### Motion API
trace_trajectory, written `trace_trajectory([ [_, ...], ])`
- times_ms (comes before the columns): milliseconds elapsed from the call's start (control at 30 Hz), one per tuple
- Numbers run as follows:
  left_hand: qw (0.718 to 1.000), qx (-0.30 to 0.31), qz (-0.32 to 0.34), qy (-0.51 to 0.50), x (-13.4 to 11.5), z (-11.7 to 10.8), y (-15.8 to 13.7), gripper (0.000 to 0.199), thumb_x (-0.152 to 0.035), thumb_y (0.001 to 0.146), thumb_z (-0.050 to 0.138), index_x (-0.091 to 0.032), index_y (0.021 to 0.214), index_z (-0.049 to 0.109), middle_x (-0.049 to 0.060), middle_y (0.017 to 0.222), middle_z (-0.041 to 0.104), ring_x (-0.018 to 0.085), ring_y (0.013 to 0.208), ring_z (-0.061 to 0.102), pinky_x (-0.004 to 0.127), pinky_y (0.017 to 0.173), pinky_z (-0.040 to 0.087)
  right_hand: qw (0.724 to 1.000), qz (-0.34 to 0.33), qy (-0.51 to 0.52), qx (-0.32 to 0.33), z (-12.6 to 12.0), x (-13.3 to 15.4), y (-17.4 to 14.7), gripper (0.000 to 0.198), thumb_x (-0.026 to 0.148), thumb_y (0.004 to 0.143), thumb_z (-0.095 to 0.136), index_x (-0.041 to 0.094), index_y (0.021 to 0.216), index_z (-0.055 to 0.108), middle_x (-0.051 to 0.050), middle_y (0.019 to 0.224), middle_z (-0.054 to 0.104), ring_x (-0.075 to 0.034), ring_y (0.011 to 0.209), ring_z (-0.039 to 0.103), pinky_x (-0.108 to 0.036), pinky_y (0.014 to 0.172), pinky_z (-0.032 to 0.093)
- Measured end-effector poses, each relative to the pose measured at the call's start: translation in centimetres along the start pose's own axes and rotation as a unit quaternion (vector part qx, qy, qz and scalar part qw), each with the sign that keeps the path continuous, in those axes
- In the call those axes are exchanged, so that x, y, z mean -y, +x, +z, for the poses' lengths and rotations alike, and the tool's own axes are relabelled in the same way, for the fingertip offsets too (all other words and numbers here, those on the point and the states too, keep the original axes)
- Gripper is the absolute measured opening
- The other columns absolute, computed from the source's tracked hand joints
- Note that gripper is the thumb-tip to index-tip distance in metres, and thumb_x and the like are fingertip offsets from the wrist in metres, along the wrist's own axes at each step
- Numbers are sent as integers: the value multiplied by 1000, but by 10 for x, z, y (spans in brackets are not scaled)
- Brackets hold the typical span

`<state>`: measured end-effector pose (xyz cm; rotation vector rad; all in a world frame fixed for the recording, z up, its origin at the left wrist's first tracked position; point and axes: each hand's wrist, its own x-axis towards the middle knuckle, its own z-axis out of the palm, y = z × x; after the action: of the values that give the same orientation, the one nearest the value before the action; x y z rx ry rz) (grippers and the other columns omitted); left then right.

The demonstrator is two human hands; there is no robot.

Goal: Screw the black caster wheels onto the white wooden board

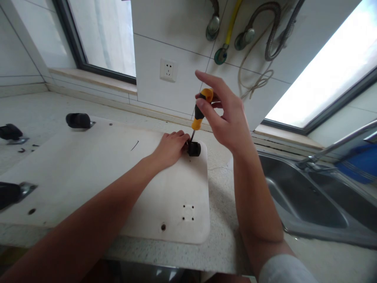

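Observation:
My right hand grips the yellow and black handle of a screwdriver between thumb and fingers, with the index finger stretched away. The shaft slants down to the base of a black caster wheel at the far right corner of a white board. My left hand rests on the board, its fingers bent and closed against the caster's left side. The fingertips and the screw spot are partly hidden. Near the board's front right corner are several small holes in a square.
More casters stand at the left: one on the far edge, one at the near left. A loose caster lies on the counter beside small dark screws. Right of the board is a steel sink with a faucet.

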<state>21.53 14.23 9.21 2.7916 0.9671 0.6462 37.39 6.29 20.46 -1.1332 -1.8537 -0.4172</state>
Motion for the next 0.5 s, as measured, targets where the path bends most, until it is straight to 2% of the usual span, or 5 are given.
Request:
trace_trajectory([
  [133, 1000, -8, 0, -1, 0, 0, -1, 23, -18, 108, 56, -24, 123, 72, 11, 122, 74, 34, 119, 72, 45, 93, 48, 990, 6, -100, -101, 7, 3, -1, 30, 50, 109, 72, 29, 127, 83, -10, 111, 73, -30, 110, 69, -49, 104, 60],
  [233, 1000, -9, 5, -1, 0, 1, -1, 22, -18, 107, 56, -24, 121, 72, 11, 119, 75, 34, 119, 72, 45, 92, 48, 998, -12, -36, -40, 7, 6, -1, 35, 37, 114, 62, 32, 146, 74, -9, 123, 75, -28, 116, 71, -47, 108, 59],
  [300, 1000, -6, 3, 1, 0, 1, -1, 24, -17, 107, 55, -24, 121, 73, 11, 120, 75, 34, 119, 72, 45, 91, 48, 1000, -11, -1, -2, 5, 7, -2, 38, 32, 114, 59, 35, 150, 71, -8, 125, 76, -26, 116, 72, -46, 107, 61],
  [433, 1000, -6, 0, 4, 0, 0, 0, 26, -17, 107, 55, -24, 124, 73, 11, 122, 75, 34, 119, 72, 46, 93, 49, 991, 22, -81, -105, 6, 4, -3, 25, 47, 110, 69, 32, 126, 81, -11, 115, 72, -32, 116, 67, -54, 108, 59],
  [500, 1000, -4, 1, 1, 0, 0, 0, 26, -18, 108, 55, -24, 126, 73, 11, 122, 75, 34, 120, 73, 46, 94, 50, 992, 25, -73, -97, 4, 1, -3, 28, 49, 110, 68, 33, 130, 80, -11, 118, 73, -32, 118, 67, -55, 110, 59],
])
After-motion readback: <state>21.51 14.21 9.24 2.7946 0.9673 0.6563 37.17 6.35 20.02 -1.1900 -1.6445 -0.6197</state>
